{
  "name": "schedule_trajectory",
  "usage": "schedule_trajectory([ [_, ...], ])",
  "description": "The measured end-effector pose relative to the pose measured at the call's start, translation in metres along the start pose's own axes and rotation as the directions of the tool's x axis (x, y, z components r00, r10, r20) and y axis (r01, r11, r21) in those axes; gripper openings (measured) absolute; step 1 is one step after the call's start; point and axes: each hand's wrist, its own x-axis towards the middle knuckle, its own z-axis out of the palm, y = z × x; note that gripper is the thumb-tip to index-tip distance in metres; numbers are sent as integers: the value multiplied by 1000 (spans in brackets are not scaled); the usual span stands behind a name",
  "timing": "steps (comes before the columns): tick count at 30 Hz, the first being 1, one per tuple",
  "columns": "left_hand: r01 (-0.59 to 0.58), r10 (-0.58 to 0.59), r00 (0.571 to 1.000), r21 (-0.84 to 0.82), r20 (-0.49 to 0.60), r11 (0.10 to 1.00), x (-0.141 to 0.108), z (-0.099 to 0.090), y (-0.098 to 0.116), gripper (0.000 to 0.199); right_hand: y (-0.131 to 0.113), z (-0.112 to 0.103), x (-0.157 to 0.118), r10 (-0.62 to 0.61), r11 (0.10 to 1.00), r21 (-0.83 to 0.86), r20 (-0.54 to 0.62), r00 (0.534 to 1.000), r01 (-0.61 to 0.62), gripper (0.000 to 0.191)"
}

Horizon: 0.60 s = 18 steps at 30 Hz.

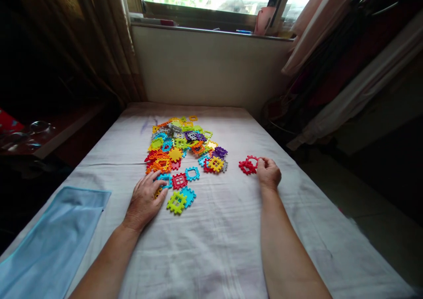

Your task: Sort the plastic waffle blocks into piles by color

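Note:
A heap of colourful notched plastic tiles (180, 142) lies on the white cloth. My left hand (145, 197) rests at the heap's near left edge, fingers spread over a blue frame tile (168, 180) and a yellow one. Just right of it lie a red window tile (179, 181), a blue frame tile (192, 173), and a green tile (176, 203) overlapping a blue one. Off to the right, my right hand (269, 173) pinches the edge of a red tile (253, 159), which lies against another red tile (246, 167).
The white-covered table (211, 250) reaches to a wall below a window. A light blue cloth (59, 237) lies at the left. Curtains (109, 39) hang on the left, with fabric on the right. A pink cup (264, 20) stands on the sill.

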Motion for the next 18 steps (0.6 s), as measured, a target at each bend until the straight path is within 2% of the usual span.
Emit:
schedule_trajectory([
  [4,-5,5,1000,0,9,1000,0,0,-2,27,7,6,1,-25,998,-57,33,999,27,36],
  [9,-5,5,1000,7,13,1000,-1,0,-1,27,4,11,-6,-239,968,-97,-78,968,231,38],
  [11,-4,4,1000,12,15,1000,-1,-1,0,26,-6,14,-14,-328,942,-94,-63,942,322,36],
  [13,7,-7,1000,17,18,1000,-1,-1,0,26,-19,19,-25,-451,890,-60,16,892,451,34],
  [15,18,-19,1000,18,23,1000,-1,-1,1,26,-34,24,-41,-564,820,-31,124,816,572,34],
  [18,19,-20,999,13,28,1000,-1,-1,1,26,-51,30,-64,-641,738,-48,262,722,673,40],
])
